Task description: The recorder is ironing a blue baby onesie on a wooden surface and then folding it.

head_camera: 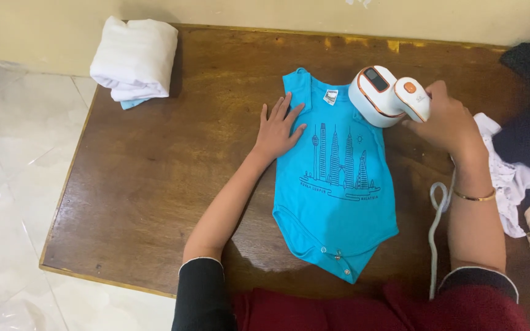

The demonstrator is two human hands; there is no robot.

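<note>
Snaps at the hem of the blue bodysuit (pixel 332 202) lie closest to me on the bench (pixel 154 171) — my left hand (pixel 279 129) presses flat and open, my right hand (pixel 446 119) grips the small iron (pixel 387 95); best kept gliding slowly — fabric held taut

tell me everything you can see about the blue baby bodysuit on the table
The blue baby bodysuit is bright turquoise, sleeveless, seemingly soft cotton, lying flat and face up on the wooden table, neck away from the person. A dark line drawing of towers marks its chest, a small label sits at the neck, and snaps line the crotch flap. The left hand presses its left edge; the right hand holds a small white iron on its upper right shoulder.
</note>
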